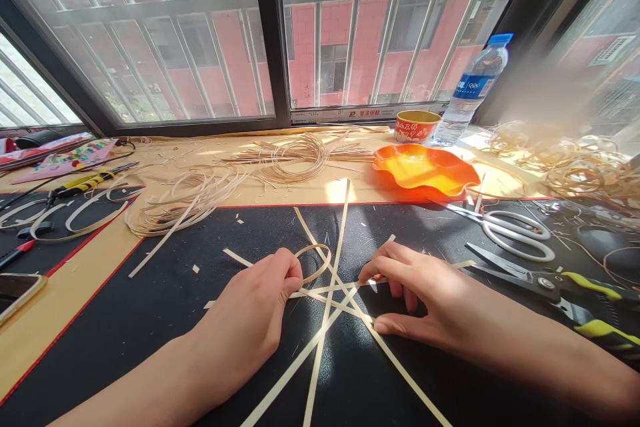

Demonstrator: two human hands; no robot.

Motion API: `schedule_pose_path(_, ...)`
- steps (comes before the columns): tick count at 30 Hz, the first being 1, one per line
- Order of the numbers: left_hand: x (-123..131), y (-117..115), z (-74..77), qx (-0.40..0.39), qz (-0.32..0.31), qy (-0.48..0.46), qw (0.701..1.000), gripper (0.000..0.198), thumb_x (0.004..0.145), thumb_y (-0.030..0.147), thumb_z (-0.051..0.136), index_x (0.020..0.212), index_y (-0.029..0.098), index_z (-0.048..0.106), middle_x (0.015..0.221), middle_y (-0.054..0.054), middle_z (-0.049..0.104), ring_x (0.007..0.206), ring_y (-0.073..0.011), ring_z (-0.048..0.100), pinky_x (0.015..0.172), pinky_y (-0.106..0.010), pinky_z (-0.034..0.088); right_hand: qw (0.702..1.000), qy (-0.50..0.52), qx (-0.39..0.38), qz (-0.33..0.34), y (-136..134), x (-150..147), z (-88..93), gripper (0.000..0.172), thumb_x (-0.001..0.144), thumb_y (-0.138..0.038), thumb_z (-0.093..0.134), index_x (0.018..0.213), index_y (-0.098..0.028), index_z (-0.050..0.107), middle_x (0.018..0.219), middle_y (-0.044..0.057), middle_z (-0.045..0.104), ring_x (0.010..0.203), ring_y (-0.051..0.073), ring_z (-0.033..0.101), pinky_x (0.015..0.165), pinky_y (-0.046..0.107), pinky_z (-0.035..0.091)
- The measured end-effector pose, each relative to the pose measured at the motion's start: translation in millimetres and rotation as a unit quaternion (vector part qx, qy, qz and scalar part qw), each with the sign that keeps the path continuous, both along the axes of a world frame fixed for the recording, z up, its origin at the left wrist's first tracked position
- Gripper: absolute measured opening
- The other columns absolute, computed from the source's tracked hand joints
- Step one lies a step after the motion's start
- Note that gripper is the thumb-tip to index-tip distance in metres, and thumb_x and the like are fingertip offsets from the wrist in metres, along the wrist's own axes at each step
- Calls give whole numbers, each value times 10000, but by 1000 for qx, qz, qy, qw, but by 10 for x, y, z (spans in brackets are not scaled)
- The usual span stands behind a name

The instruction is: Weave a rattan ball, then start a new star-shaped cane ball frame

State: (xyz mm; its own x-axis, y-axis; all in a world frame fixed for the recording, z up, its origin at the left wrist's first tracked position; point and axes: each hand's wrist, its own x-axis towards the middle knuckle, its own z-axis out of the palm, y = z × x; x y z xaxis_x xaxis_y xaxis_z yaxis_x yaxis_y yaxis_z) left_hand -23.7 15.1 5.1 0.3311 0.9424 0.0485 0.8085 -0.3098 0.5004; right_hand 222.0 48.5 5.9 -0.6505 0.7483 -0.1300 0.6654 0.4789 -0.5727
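Several flat, pale bamboo strips point(336, 247) cross one another in a star on the black mat point(190, 373). My left hand point(255, 303) is closed at the left of the crossing, thumb and forefinger pinching a small bamboo ring point(327, 259). The ring stands tilted just over the strips; its pinched end is hidden by my fingers. On the right, my right hand point(417, 290) rests with thumb and fingers apart. Its index fingertip touches the strips near the crossing, and its thumb tip lies at a strip end lower down.
White-handled scissors point(517, 235) and yellow-green pruning shears point(547, 283) lie right of my right hand. Behind are an orange wavy dish point(425, 170), a red tin point(416, 127), a water bottle point(473, 93) and coiled strips point(300, 157). Yellow-black pliers point(90, 181) and a phone point(19, 297) lie left.
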Motion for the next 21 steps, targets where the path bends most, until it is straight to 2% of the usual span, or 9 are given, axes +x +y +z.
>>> schedule_pose_path(7,-4,-20,7,-10,-12,7,1000,193,918,147,283,779,206,403,697,19,502,602,-145,460,576,-263,344,1000,-1,7,6,8,-7,-7,199,855,-341,590,1029,-251,554,973,14,500,787,137,538,694,279,465)
schedule_pose_path(14,4,-8,34,93,-64,42,993,231,900,66,277,758,199,401,748,0,488,655,-164,417,638,-301,337,999,15,39,2,5,10,-43,287,830,-388,625,1066,-241,555,939,18,508,736,118,524,637,240,470)
schedule_pose_path(16,5,-11,34,105,-67,31,992,229,895,44,282,768,198,394,785,-2,485,681,-160,421,655,-302,342,997,39,71,4,8,1,-50,240,828,-342,635,1036,-237,575,893,12,521,695,107,517,607,221,457)
schedule_pose_path(19,14,-32,16,114,-71,4,991,246,870,-10,277,777,196,372,895,-12,454,746,-143,435,729,-307,368,982,113,150,4,13,-31,-43,75,855,-226,598,929,-220,610,816,6,549,628,87,502,567,197,422)
schedule_pose_path(21,33,-50,-5,117,-81,7,990,257,848,-38,281,798,195,377,964,-25,421,788,-142,433,772,-319,380,969,158,192,15,8,-54,-28,64,878,-184,559,887,-208,617,814,14,571,650,86,523,582,192,418)
